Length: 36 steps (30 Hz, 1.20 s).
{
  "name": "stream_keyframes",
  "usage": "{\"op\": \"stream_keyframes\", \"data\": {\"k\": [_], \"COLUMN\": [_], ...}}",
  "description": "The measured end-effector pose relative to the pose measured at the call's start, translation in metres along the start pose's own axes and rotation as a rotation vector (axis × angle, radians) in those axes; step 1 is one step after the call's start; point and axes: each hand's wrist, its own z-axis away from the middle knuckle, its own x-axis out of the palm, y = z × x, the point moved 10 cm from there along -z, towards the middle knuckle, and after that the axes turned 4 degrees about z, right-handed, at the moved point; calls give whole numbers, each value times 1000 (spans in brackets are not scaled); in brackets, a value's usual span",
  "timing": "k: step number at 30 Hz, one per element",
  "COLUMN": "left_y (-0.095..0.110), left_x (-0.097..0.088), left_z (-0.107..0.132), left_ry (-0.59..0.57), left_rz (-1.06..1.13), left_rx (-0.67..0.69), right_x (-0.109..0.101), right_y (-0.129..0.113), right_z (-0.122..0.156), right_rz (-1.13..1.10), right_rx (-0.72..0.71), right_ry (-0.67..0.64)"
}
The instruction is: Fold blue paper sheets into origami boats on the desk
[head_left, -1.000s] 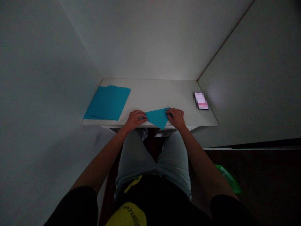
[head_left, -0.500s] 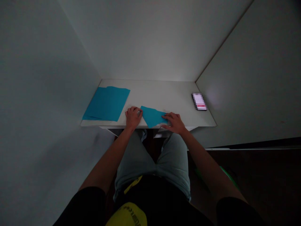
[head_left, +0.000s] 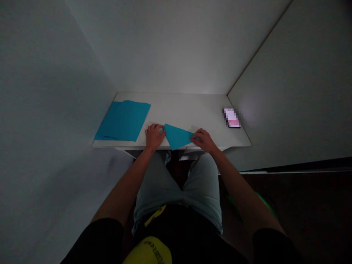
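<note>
A folded piece of blue paper (head_left: 178,137), shaped like a tapering wedge, lies at the front edge of the white table, its lower corner reaching the edge. My left hand (head_left: 154,136) grips its left corner, fingers curled and thumb against the paper. On the other side, my right hand (head_left: 202,140) pinches the narrow right end between thumb and fingers. Part of that tip is hidden by the fingers.
Several blue sheets (head_left: 123,121) lie stacked at the left of the white table (head_left: 181,106). A phone (head_left: 231,117) with a lit, blurred screen rests at the right end. Walls (head_left: 170,47) close in the back and both sides.
My right hand has closed from loosely spread fingers into a pinch on the paper's right end. The paper's upper edge now looks straighter. My left hand stays at the left corner.
</note>
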Motion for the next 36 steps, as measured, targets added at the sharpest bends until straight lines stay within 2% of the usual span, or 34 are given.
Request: {"op": "stream_keyframes", "data": {"k": [6,9,12,16,22,26,31,36], "left_y": [-4,-3,0,1,1,2,5,10], "left_x": [8,11,11,12,19,21,24,24], "left_z": [-1,0,2,-1,-12,-15,-17,-14], "left_ry": [-110,-169,-194,-200,-246,-265,-264,-200], "left_rz": [-34,-24,18,66,126,196,167,64], "left_rx": [35,70,103,123,118,85,100,165], "right_x": [-2,-3,-5,-10,-6,-5,-14,-18], "right_y": [43,55,55,53,59,55,58,67], "right_z": [-19,-24,-27,-28,-26,-28,-29,-21], "right_rz": [181,152,88,26,-171,-214,-231,-408], "right_rx": [162,143,96,68,188,214,275,364], "right_ry": [-10,-68,-105,-65,-52,-51,83,200]}}
